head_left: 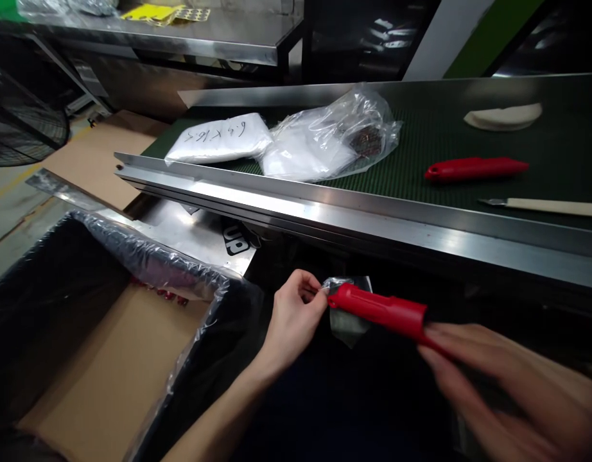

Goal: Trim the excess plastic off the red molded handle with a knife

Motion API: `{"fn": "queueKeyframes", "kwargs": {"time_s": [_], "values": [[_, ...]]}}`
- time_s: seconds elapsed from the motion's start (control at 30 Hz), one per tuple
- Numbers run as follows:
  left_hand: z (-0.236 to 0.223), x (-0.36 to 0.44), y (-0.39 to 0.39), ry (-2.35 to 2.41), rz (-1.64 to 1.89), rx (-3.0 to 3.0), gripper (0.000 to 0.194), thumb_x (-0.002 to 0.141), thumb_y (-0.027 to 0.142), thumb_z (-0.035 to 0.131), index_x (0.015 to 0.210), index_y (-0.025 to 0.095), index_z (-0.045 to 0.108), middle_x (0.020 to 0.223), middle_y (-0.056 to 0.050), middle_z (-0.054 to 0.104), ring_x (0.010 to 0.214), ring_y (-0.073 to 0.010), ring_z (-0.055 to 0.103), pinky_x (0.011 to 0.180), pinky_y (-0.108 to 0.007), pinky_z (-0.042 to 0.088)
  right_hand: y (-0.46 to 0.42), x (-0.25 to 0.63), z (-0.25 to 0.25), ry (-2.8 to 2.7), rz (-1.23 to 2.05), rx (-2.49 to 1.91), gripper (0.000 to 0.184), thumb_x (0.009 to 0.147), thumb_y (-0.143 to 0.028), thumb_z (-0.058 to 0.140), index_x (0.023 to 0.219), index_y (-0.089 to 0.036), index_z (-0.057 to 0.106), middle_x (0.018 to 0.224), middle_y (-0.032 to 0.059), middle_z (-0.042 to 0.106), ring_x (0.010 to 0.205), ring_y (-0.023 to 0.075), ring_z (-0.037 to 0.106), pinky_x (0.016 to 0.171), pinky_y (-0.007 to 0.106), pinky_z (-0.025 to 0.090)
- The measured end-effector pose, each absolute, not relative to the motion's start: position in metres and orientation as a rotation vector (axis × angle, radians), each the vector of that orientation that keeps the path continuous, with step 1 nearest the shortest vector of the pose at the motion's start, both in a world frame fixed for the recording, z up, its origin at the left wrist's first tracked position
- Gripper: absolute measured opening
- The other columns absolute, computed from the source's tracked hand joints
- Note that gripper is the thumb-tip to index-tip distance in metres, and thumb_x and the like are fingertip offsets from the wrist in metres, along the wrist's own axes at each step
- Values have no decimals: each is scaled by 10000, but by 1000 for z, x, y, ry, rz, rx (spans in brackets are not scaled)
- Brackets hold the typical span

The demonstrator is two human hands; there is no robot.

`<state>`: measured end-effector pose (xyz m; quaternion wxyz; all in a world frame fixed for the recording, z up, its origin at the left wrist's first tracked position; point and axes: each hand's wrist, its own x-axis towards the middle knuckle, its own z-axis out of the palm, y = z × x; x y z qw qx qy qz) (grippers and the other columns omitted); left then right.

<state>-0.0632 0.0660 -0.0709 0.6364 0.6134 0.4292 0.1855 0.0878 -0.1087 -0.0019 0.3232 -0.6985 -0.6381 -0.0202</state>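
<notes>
My right hand grips the near end of a red plastic handle, held level below the conveyor's metal rail. My left hand pinches a small clear plastic sleeve at the handle's far tip. The sleeve hangs loosely around that tip. Both hands are low, in front of my dark clothing.
A cardboard box lined with a clear bag stands at lower left. On the green belt lie a second red handle, a cream-handled tool, a white labelled packet, a crumpled clear bag and a white curved piece.
</notes>
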Motion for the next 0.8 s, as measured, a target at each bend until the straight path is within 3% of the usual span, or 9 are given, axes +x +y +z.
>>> {"fn": "queueKeyframes", "kwargs": {"time_s": [0.2,0.3,0.43,0.5,0.63,0.8], "values": [[-70,-62,52,916,363,1353,245,896,386,587,921,149,644,815,-47,646,711,-161,597,618,-257,453,-107,79,-21,-1919,-201,-1788,328,857,-25,649,1179,-86,623,1109,105,671,1022,191,630,895,318,504],[-68,-65,49,925,404,1395,252,936,380,538,967,160,656,872,-55,654,768,-169,600,664,-268,462,-107,81,-24,-2054,-131,-1677,380,844,67,557,1209,-28,599,1157,159,647,1085,253,607,877,384,511],[-69,-70,45,897,500,1513,195,946,322,547,903,176,670,887,-48,636,822,-167,583,737,-279,455,-108,85,-23,-2201,-6,-1625,351,908,40,392,1177,-32,606,1154,171,642,1052,273,613,831,436,513],[-72,-72,40,855,567,1566,153,940,273,558,885,187,672,894,-43,635,831,-166,587,758,-284,457,-108,83,-26,-2172,-22,-1675,325,916,32,400,1148,-41,615,1089,155,659,981,254,630,791,416,512],[-84,-74,23,828,730,1610,101,941,205,547,949,201,647,910,-36,621,823,-154,595,748,-281,468,-100,64,-36,-1809,-162,-1750,245,850,34,611,1084,-38,623,914,102,674,807,180,641,734,330,512],[-86,-74,10,707,803,1648,128,939,121,513,978,196,609,932,-35,618,855,-140,599,775,-275,492,-89,41,-53,-1260,-115,-1875,272,885,-17,617,1132,-133,622,975,44,690,818,110,669,800,192,530]]}}
